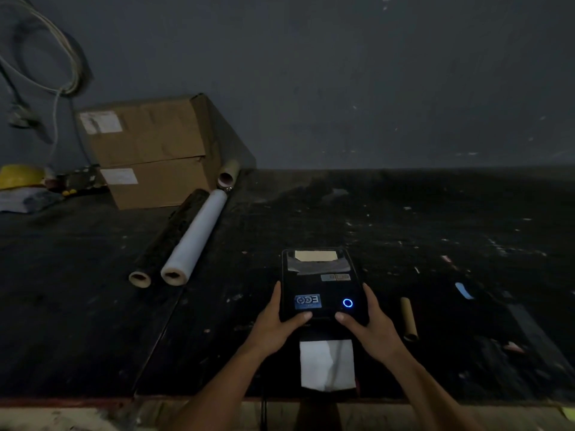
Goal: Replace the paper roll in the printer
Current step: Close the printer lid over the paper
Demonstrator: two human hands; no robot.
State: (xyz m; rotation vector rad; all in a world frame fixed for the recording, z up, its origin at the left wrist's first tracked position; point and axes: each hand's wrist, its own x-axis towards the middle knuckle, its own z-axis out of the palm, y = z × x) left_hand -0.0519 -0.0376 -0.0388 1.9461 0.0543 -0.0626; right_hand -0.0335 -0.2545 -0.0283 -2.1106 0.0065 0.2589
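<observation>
A black printer (320, 283) sits on the dark table (93, 321) in front of me, a blue ring light glowing on its top. My left hand (277, 325) grips its left side with the thumb on the lid. On the right side my right hand (370, 328) holds it the same way. A strip of white paper (326, 365) hangs out of the front slot toward the table edge. An empty brown cardboard core (409, 318) lies on the table right of the printer.
Two long rolls, one white (196, 237) and one dark (168, 241), lie left of the printer. Stacked cardboard boxes (149, 154) stand at the back left against the wall, with a yellow object (20, 177) and cables (62, 73) further left.
</observation>
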